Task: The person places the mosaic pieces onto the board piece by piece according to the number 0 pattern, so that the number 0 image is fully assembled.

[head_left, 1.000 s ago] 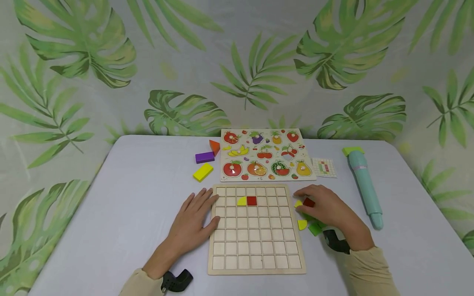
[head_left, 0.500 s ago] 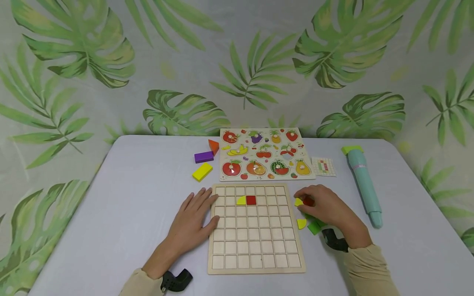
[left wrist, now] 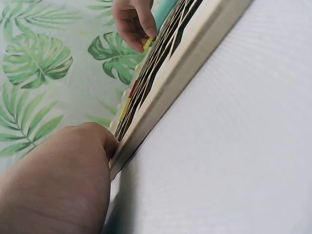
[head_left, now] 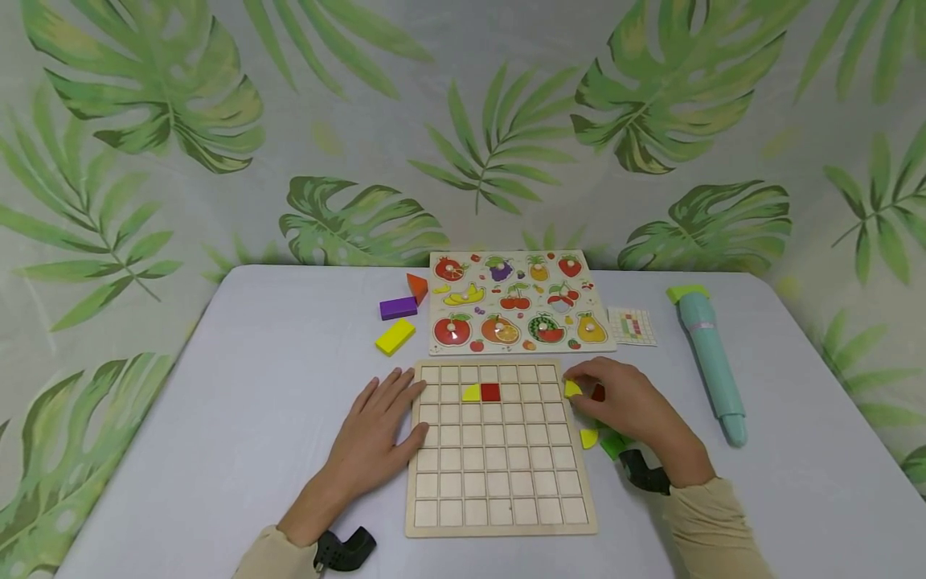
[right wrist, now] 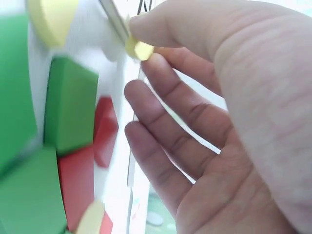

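A wooden grid board [head_left: 499, 458] lies on the table, with a yellow quarter-round tile [head_left: 472, 392] and a red square tile [head_left: 490, 392] side by side in its second row. My left hand [head_left: 379, 430] rests along the board's left edge, fingers straight and fingertips touching the frame. At the board's upper right edge my right hand [head_left: 622, 394] pinches a yellow tile [right wrist: 143, 50] between thumb and index finger; the other fingers are loosely spread. Beneath and beside that hand lie green tiles [right wrist: 72, 105], red tiles [right wrist: 77, 183] and another yellow quarter-round tile [head_left: 589, 438], partly hidden in the head view.
Behind the board lies a fruit knob puzzle [head_left: 521, 301], with a small printed pattern card [head_left: 633, 327] at its right. Purple [head_left: 399, 308], yellow [head_left: 395, 337] and orange [head_left: 417, 288] blocks sit to its left. A teal toy hammer-like stick [head_left: 712, 362] lies at the far right.
My right hand has picked up the yellow tile from the pile and moved slightly left with it, to the board's right edge. My left hand has stayed in place.
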Demonstrator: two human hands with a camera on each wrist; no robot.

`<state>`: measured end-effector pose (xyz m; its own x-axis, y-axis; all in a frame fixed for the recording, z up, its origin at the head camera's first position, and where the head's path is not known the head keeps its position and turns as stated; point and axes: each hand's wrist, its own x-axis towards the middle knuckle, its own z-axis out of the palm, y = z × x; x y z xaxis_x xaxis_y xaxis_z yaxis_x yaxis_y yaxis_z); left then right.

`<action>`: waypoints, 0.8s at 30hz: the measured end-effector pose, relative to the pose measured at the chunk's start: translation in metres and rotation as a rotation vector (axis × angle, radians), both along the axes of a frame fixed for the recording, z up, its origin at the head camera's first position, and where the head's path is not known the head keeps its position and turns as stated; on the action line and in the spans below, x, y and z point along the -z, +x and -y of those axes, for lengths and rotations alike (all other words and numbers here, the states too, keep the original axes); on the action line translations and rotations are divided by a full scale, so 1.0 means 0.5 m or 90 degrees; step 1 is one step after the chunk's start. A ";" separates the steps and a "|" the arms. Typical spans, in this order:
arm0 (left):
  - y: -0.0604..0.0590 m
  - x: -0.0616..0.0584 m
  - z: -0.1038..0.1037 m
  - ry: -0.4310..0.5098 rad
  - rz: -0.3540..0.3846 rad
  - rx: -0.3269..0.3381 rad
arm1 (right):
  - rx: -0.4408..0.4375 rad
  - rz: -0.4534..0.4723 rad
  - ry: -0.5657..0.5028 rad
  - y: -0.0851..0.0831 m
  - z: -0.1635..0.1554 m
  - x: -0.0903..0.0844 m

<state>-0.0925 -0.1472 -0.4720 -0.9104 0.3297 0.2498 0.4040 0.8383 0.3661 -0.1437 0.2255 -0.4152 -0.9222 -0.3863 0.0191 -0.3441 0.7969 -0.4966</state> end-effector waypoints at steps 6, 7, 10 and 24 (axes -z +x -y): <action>-0.001 0.002 0.001 -0.004 0.014 -0.003 | -0.013 -0.003 -0.015 0.002 0.033 0.002; -0.001 0.002 0.001 -0.005 0.016 -0.003 | -0.015 -0.005 -0.017 0.002 0.038 0.004; -0.001 0.001 0.001 -0.003 0.012 -0.001 | -0.021 -0.007 -0.027 0.001 0.055 0.007; -0.002 0.005 0.002 0.001 -0.006 0.003 | -0.039 0.022 -0.034 -0.007 0.135 0.019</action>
